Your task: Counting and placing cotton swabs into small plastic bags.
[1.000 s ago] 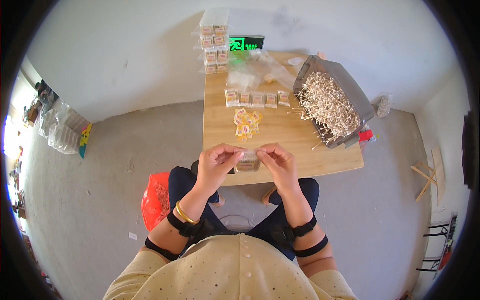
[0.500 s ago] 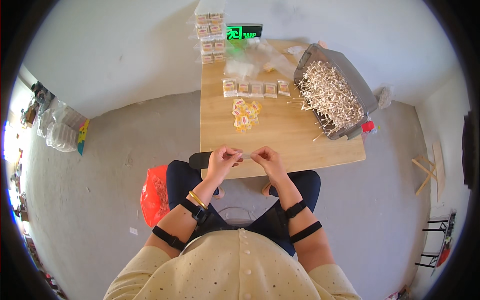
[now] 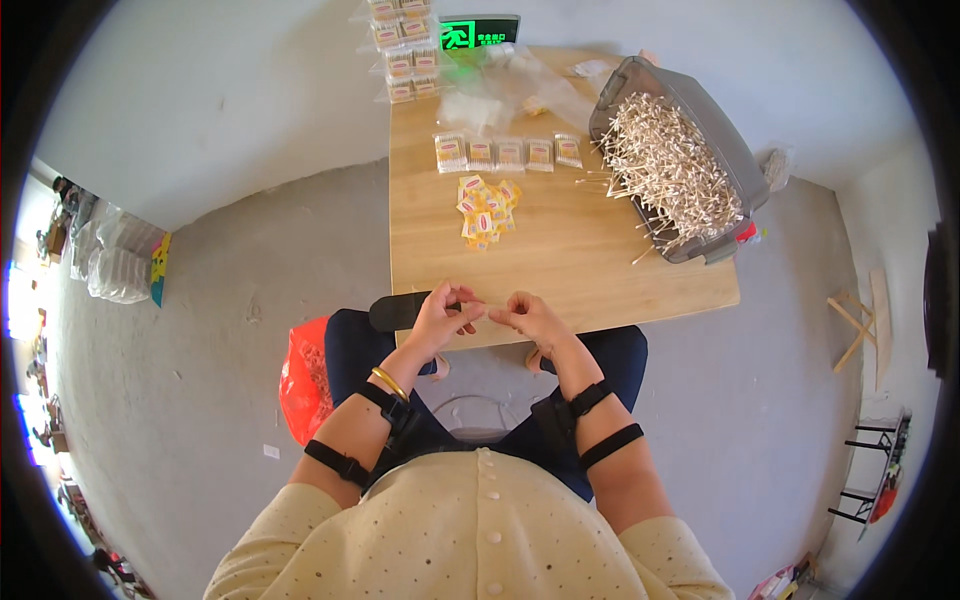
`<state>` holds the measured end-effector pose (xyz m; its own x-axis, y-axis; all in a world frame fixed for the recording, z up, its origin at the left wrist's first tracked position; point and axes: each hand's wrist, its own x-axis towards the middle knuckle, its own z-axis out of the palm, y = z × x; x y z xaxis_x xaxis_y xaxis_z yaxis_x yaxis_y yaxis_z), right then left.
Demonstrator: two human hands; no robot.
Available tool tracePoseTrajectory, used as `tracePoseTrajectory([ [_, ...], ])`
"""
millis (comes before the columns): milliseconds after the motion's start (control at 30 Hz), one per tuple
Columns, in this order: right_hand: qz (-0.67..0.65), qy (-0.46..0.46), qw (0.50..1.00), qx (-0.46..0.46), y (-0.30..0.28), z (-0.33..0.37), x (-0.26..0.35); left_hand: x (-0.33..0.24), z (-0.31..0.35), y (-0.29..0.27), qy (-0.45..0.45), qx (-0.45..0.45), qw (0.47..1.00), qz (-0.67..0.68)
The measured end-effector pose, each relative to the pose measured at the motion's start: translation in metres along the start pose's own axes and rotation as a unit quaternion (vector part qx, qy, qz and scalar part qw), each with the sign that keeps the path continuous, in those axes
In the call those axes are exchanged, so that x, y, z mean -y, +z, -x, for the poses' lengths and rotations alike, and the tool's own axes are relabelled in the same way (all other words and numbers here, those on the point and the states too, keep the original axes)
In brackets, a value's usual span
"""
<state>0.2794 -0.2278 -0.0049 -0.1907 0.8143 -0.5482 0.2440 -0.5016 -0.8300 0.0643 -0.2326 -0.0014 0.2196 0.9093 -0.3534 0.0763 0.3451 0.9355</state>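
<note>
Both my hands meet over the near edge of the wooden table. My left hand is closed with its fingertips pinched, and my right hand pinches from the other side. Between the fingertips is a small translucent plastic piece, mostly hidden by the fingers. Beyond my hands lies a loose heap of yellow-and-white printed cards. Behind it, several clear packets of cotton swabs stand in a row. To the right, a tilted grey bin holds a mass of loose cotton swabs.
Clear plastic bags lie at the table's far side, by stacked swab packs and a green lit sign. A dark flat object juts past the table's near-left edge. A red bag stands on the floor left of my leg.
My hands have drawn closer together, so less of the plastic piece shows between them. The view has shifted slightly, and the table's contents appear higher. Nothing on the table has visibly moved.
</note>
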Motion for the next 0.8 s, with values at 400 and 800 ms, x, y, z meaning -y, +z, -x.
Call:
tracePoseTrajectory([
  [400,-0.033,-0.094,0.994,0.038,0.001,0.001,0.014,0.006,0.004,-0.002,0.069,0.025,0.997,0.020],
  [800,-0.060,-0.197,0.977,0.061,-0.011,0.076,0.081,-0.084,0.056,0.017,0.083,0.057,0.989,-0.108],
])
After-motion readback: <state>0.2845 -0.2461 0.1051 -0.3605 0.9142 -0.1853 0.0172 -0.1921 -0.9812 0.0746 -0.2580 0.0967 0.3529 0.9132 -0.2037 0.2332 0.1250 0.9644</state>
